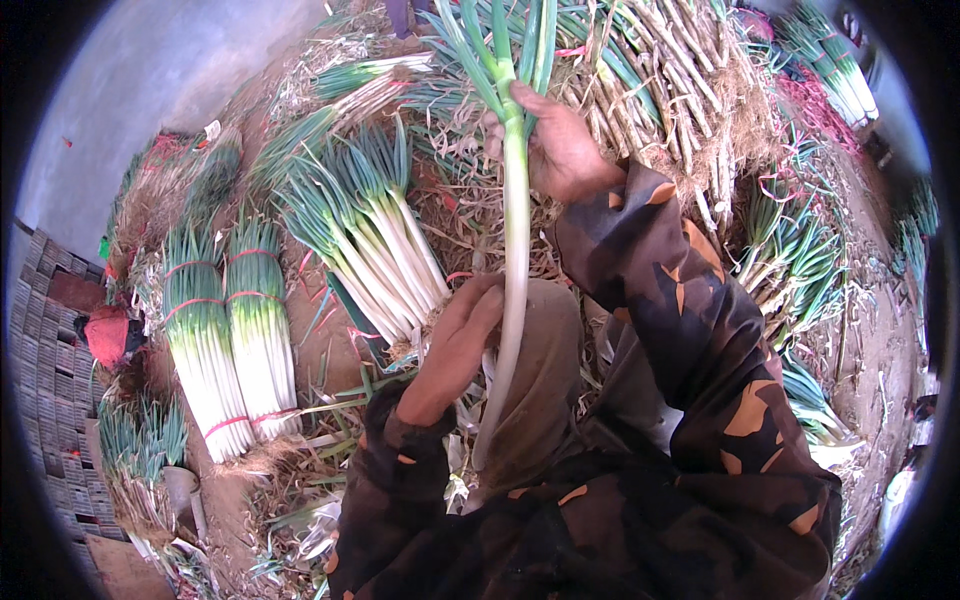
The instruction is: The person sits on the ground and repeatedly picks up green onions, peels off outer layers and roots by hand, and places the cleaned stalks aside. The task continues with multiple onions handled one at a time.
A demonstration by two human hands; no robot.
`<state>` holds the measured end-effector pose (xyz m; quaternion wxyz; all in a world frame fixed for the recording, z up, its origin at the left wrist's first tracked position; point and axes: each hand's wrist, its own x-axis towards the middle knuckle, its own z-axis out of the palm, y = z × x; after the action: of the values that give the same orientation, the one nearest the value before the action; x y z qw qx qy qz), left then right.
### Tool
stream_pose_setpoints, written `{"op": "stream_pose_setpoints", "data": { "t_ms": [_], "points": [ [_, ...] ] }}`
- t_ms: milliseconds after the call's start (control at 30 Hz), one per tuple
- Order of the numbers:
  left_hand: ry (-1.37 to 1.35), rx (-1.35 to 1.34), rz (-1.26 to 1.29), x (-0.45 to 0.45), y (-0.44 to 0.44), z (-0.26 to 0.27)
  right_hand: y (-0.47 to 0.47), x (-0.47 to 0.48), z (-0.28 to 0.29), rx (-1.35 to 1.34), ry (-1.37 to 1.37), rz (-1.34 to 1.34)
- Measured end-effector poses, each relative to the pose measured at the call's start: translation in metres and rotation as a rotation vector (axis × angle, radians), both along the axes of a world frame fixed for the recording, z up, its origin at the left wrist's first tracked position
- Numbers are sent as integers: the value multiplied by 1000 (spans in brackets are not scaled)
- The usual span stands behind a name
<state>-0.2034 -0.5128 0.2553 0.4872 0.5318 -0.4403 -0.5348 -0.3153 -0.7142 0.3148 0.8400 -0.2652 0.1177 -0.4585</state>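
Observation:
A long green onion (515, 217) with a clean white shaft stands lengthwise before me, its green leaves at the top of the view. My right hand (562, 146) grips it where the leaves begin to split. Beside the white shaft is my left hand (457, 352), fingers bent and close together; whether it touches the shaft or holds anything is hard to tell. Just left of that hand, peeled green onions (382, 255) lie side by side in a low green holder. Farther left are two large bundles (196, 337) (259, 322) of white-stemmed green onions, tied with red bands.
Unpeeled green onions (675, 90) with dry skins and roots are heaped at the upper right. Loose green onions (795, 262) lie on the right. Peelings (315, 450) litter the ground. A person in a red head covering (112, 336) is at the far left, near stacked bricks (45, 360).

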Motion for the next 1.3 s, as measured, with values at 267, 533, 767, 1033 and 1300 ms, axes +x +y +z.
{"op": "stream_pose_setpoints", "data": {
  "t_ms": [267,533,767,1033,1300],
  "points": [
    [601,101,-79,-21,-8,40,8,-23,-5,-98,-318,179],
    [519,60,-178,-19,-21,18,0,-32,-18,-123,-166,146],
    [-376,-294,65,-31,-28,5,7,-32,-16,-179,-56,6],
    [-1100,-760,182,-46,-27,-14,9,-27,-22,-300,75,-162],
    [-899,-755,345,-47,-30,-9,13,-28,-26,-302,131,-193]
  ]
}}
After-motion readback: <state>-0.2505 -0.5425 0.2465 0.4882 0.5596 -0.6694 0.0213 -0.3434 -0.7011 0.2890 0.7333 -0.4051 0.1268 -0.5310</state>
